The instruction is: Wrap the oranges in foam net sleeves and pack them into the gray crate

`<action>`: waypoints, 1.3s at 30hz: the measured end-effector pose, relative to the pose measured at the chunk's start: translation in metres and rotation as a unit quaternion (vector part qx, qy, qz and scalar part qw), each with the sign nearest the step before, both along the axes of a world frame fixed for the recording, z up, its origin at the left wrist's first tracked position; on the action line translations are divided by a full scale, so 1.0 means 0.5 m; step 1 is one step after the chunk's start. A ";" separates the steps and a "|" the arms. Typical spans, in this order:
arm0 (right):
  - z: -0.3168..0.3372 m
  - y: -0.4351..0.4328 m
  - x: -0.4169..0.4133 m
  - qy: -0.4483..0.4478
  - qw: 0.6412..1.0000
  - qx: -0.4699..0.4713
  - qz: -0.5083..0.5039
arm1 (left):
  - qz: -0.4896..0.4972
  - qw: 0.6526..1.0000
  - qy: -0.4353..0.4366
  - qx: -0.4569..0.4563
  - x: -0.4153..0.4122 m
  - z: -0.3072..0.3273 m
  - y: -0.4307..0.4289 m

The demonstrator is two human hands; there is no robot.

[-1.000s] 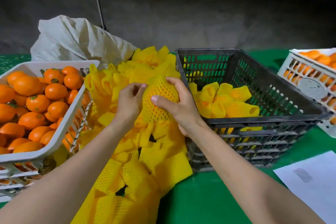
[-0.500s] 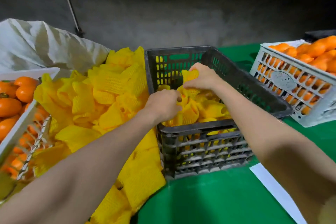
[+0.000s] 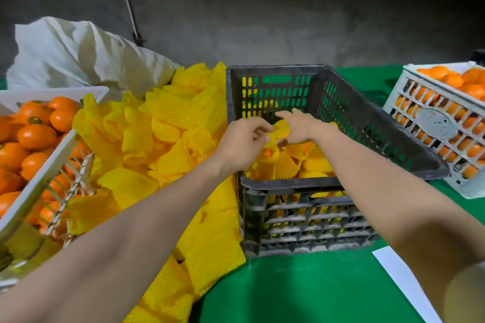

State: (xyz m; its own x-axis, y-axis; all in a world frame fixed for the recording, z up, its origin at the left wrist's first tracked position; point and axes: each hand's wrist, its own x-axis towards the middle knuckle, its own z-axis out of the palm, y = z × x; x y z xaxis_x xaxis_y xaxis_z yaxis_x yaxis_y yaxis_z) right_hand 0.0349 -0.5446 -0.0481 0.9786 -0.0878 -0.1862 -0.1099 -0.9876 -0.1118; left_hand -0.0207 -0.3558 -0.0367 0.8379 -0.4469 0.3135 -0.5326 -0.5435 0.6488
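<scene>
Head view. At centre, on the green table cover [image 3: 301,291]: gray crate [image 3: 338,183], slatted walls, partly filled with wrapped oranges [image 3: 286,165] in yellow netting, heaped toward its near side.

Above that heap, both hands inside the crate's rim, near each other. Left hand [image 3: 244,141]: back toward the camera, fingers curled inward, tips right at the frilled top of one wrapped orange [image 3: 280,130]; cannot tell whether pinching the netting or only touching it. Right hand [image 3: 299,127]: spread wide, fingers nearly straight and pointing left, thumb low, the same frilled top lying loosely between forefinger and thumb, not clamped. Both bare forearms reaching in from the near edge.

Left of the crate, touching its left wall: big loose pile of foam net sleeves [image 3: 168,139], yellow, spilling toward the near edge.

Farther left: white crate [image 3: 39,183], tilted, full of bare oranges [image 3: 36,136], some with green stem caps.

Behind the pile, far left: crumpled white sack [image 3: 78,55].

At right, well apart from the hands: second white crate [image 3: 433,123], also full of oranges.

Near right, flat on the cover: white paper sheet [image 3: 401,278].
</scene>
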 end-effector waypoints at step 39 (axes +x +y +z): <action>-0.102 0.556 -0.118 -0.091 0.797 0.596 -0.022 | 0.223 0.941 0.158 -0.199 -0.048 -0.023 0.573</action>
